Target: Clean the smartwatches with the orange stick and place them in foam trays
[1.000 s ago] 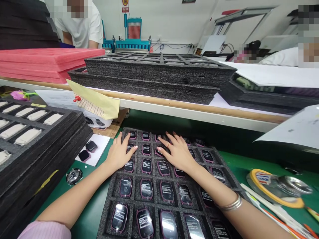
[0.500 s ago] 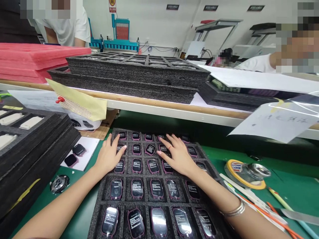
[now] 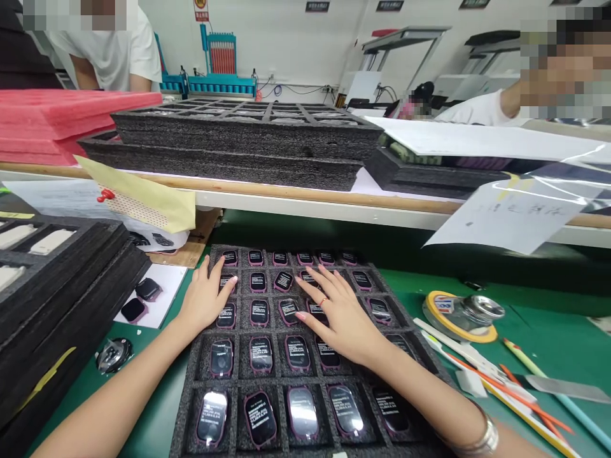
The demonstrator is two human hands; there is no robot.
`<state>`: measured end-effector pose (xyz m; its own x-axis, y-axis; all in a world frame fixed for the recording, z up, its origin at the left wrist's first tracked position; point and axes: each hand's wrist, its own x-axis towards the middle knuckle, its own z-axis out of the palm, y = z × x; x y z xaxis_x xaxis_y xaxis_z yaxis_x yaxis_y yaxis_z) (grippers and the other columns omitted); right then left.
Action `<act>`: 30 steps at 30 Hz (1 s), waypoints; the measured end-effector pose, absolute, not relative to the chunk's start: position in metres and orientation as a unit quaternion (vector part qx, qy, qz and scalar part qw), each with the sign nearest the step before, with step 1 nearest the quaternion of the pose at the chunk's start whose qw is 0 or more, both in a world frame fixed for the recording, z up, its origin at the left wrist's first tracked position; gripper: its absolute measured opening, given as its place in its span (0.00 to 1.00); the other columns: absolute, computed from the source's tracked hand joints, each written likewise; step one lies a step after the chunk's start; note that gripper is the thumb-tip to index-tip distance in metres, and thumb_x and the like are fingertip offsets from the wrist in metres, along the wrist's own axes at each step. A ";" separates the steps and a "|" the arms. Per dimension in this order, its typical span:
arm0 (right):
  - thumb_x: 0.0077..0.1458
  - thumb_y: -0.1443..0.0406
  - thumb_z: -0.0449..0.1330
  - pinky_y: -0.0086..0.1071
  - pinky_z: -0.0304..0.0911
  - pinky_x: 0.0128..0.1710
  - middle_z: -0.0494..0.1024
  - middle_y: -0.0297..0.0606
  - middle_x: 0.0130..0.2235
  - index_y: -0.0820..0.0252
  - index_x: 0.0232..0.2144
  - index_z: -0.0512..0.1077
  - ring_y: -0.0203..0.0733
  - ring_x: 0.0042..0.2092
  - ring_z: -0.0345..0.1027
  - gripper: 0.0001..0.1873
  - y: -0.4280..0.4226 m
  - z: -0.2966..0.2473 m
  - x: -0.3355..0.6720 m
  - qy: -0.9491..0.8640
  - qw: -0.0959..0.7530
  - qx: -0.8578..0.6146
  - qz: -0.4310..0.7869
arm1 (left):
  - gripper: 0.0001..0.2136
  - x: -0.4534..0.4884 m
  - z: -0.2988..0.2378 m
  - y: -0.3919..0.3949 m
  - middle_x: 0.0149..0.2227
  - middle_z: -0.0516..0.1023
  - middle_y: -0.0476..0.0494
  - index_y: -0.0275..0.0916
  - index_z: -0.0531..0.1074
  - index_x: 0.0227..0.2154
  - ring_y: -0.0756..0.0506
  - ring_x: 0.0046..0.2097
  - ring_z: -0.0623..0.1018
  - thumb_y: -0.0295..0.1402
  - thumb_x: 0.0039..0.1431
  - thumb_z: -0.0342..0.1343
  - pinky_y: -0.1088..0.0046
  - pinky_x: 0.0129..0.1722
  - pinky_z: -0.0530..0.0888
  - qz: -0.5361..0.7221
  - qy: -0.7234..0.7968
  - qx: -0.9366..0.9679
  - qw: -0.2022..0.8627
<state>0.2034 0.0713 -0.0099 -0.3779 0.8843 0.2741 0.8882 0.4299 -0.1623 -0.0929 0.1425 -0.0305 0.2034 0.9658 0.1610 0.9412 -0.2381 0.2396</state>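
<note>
A black foam tray (image 3: 241,359) lies in front of me, its pockets filled with rows of purple-framed smartwatches (image 3: 260,416). Most of their screens show white text; one watch (image 3: 284,281) sits tilted in its pocket. My left hand (image 3: 204,298) rests open on the tray's left edge, partly covering the watches in that column. Over the middle-right pockets my right hand (image 3: 337,315) is spread, its thumb tip by a watch (image 3: 287,312) in the third row. Neither hand holds anything. Some watches are hidden under my right hand and forearm.
At left stands a stack of black foam trays (image 3: 95,254) with white pieces. Two loose watches (image 3: 133,310) lie on white paper. A tape roll (image 3: 434,318) and hand tools (image 3: 563,388) lie at right. Above runs a shelf (image 3: 286,202) with foam stacks; two people are beyond it.
My right hand has moved down the tray, toward me, uncovering watches in the far row. My left hand stays at the left edge. The camera view has shifted slightly.
</note>
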 end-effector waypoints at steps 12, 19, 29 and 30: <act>0.65 0.60 0.57 0.62 0.63 0.62 0.79 0.43 0.54 0.51 0.49 0.77 0.55 0.61 0.70 0.13 0.004 -0.005 0.296 -0.805 0.266 -0.527 -0.058 | 0.26 -0.067 -0.015 0.119 0.69 0.57 0.26 0.38 0.66 0.64 0.28 0.70 0.58 0.46 0.70 0.46 0.45 0.66 0.61 0.161 0.487 0.858 0.028; 0.65 0.60 0.57 0.58 0.69 0.56 0.79 0.41 0.53 0.50 0.47 0.77 0.56 0.59 0.71 0.11 -0.015 -0.004 0.318 -0.784 0.289 -0.541 -0.098 | 0.30 -0.025 -0.017 0.111 0.73 0.47 0.26 0.44 0.58 0.69 0.25 0.73 0.47 0.50 0.69 0.48 0.38 0.67 0.55 0.090 0.430 0.896 0.063; 0.63 0.61 0.59 0.43 0.70 0.54 0.84 0.42 0.44 0.53 0.36 0.79 0.50 0.51 0.77 0.08 -0.021 0.003 0.380 -0.657 0.369 -0.633 -0.181 | 0.32 -0.031 -0.010 0.101 0.72 0.52 0.26 0.36 0.56 0.69 0.30 0.73 0.49 0.51 0.70 0.44 0.44 0.69 0.54 0.109 0.435 0.894 0.028; 0.63 0.60 0.60 0.42 0.70 0.53 0.84 0.42 0.43 0.53 0.36 0.79 0.49 0.51 0.78 0.08 -0.018 0.004 0.393 -0.609 0.378 -0.675 -0.173 | 0.32 -0.033 -0.011 0.099 0.72 0.53 0.26 0.37 0.56 0.69 0.31 0.73 0.50 0.51 0.70 0.43 0.44 0.69 0.54 0.108 0.433 0.895 0.024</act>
